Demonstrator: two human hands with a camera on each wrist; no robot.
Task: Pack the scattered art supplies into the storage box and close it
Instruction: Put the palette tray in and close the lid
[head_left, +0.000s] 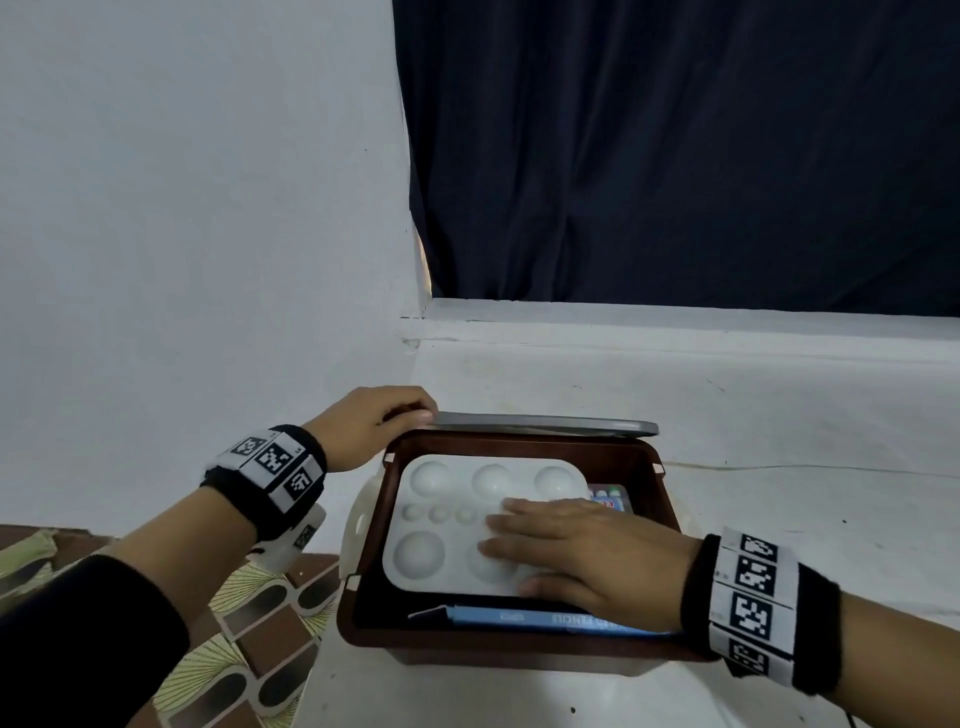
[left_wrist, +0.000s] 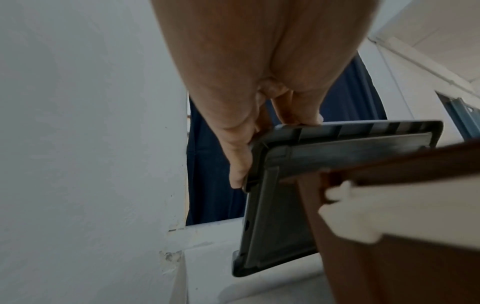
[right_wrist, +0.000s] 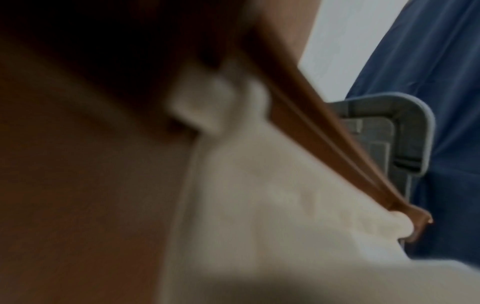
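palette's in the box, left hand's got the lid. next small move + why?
Probably lift the right hand out of the brown box. It lies flat on the white palette, right where the grey lid must come down. The left hand grips the lid's corner behind the box, so closing seems blocked only by that hand.

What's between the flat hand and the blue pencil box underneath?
In the head view, the white paint palette lies between: the right hand presses flat on it, over the blue pencil box.

Brown storage box (head_left: 670, 499) open, white palette (head_left: 447, 525) pressed flat inside by right hand (head_left: 587, 556), grey lid (head_left: 545, 422) gripped at far left corner by left hand (head_left: 369, 423)
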